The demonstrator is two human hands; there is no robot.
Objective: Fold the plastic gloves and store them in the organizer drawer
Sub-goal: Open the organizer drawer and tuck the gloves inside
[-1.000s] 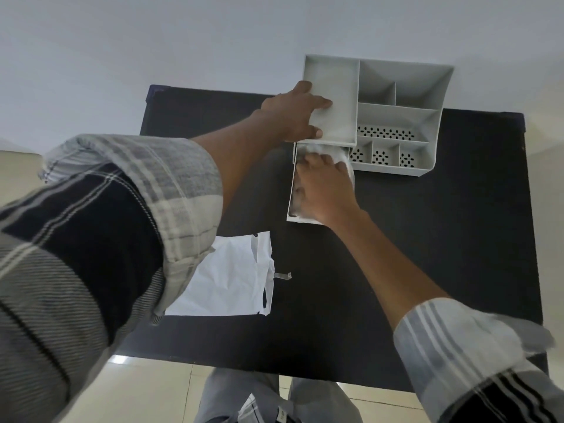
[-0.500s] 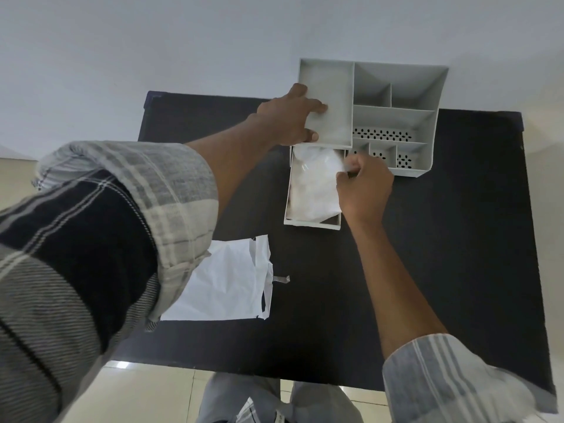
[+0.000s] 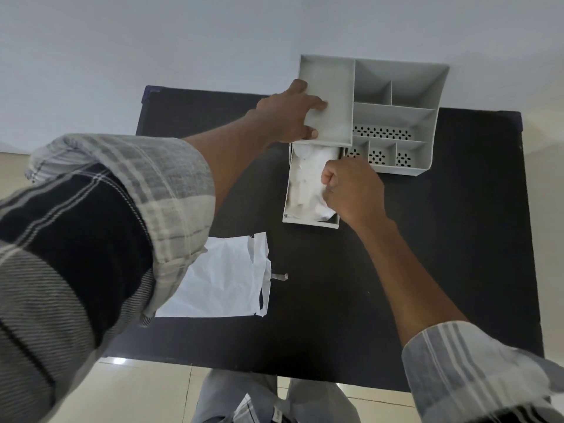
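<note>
A grey desk organizer [image 3: 393, 117] stands at the far edge of the black table [image 3: 427, 270]. Its drawer [image 3: 308, 222] is pulled out toward me on the left side. Folded clear plastic gloves [image 3: 305, 184] lie inside the drawer and fill most of it. My left hand [image 3: 287, 117] grips the organizer's left edge, thumb on the front and fingers over the top tray. My right hand [image 3: 354, 187] is curled into a fist at the drawer's right side. Its knuckles press against the gloves, and it hides the drawer's right wall.
A flat white plastic bag [image 3: 222, 285] lies on the table near my left sleeve, with a small clear scrap [image 3: 279, 276] beside it. The organizer's open compartments show nothing inside. A wall stands close behind the table, and tiled floor shows at the near edge.
My right hand lifted off the gloves, moved to the drawer's upper right corner, then came down its right side and closed into a fist. The left hand stayed on the organizer.
</note>
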